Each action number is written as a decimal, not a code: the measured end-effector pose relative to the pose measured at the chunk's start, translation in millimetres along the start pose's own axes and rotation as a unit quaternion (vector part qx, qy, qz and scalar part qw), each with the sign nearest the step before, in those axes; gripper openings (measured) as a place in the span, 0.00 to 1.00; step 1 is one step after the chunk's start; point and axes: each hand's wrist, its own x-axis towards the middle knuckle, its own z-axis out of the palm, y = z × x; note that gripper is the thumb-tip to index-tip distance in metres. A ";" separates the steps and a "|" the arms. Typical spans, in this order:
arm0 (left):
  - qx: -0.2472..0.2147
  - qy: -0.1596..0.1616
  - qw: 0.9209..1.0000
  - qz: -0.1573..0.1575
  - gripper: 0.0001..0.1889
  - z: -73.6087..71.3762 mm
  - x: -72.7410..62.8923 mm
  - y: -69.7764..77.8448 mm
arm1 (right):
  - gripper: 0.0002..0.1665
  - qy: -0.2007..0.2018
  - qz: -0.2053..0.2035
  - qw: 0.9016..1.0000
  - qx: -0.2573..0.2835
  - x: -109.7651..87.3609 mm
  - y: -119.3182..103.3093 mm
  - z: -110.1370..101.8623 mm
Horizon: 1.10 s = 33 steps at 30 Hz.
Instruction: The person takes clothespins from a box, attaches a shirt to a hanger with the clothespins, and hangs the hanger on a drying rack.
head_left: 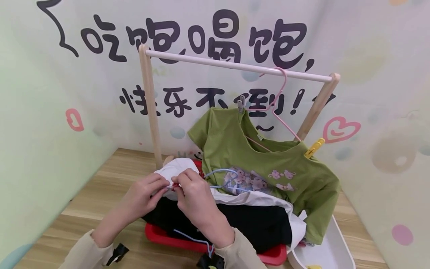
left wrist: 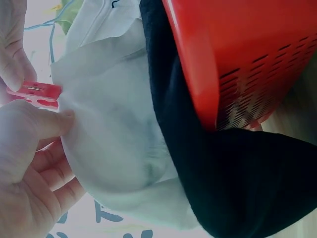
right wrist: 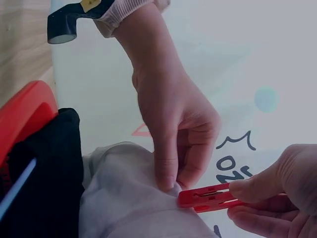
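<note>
My left hand [head_left: 144,192] pinches the edge of a white garment [left wrist: 109,129] between thumb and fingers. Close beside it, my right hand [head_left: 196,194] squeezes the handle end of a red clothespin [right wrist: 205,197]. In the right wrist view, the tip of the clothespin meets the cloth right at the left fingertips. A light blue hanger [head_left: 220,170] lies by the white garment, partly hidden in the cloth. Black cloth [head_left: 255,224] lies under the white garment, over a red basket [head_left: 161,233] with slotted sides.
Behind stands a wooden rack with a white rail [head_left: 235,65]. A green T-shirt [head_left: 221,138] hangs there on a pink hanger [head_left: 281,89], with a grey clothespin [head_left: 241,104] and a yellow clothespin [head_left: 314,148]. A white tray [head_left: 339,243] sits at right; another blue hanger [head_left: 191,238] shows in front.
</note>
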 end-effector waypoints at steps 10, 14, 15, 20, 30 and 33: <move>0.008 -0.001 1.000 0.011 0.22 3.1 -4.6 -2.9 | 0.09 -0.035 -0.016 0.999 -0.017 2.8 3.5 5.9; 0.006 0.003 1.000 0.017 0.22 3.7 -4.7 -3.9 | 0.09 -0.044 -0.018 0.999 -0.012 4.2 4.4 6.9; 0.004 0.004 1.000 0.018 0.22 3.8 -4.7 -4.4 | 0.10 -0.044 -0.020 0.999 -0.012 4.2 4.7 7.4; -0.006 0.007 1.000 0.017 0.21 5.1 -4.5 -7.6 | 0.16 -0.035 -0.017 0.999 0.005 -0.6 10.5 12.1; -0.014 -0.006 1.000 -0.019 0.22 1.4 -4.5 -5.8 | 0.24 -0.028 0.024 0.998 0.048 -11.1 10.5 3.0; -0.015 -0.013 0.999 -0.025 0.23 0.4 -4.1 -5.2 | 0.26 -0.023 0.039 0.997 0.064 -22.5 11.1 -2.6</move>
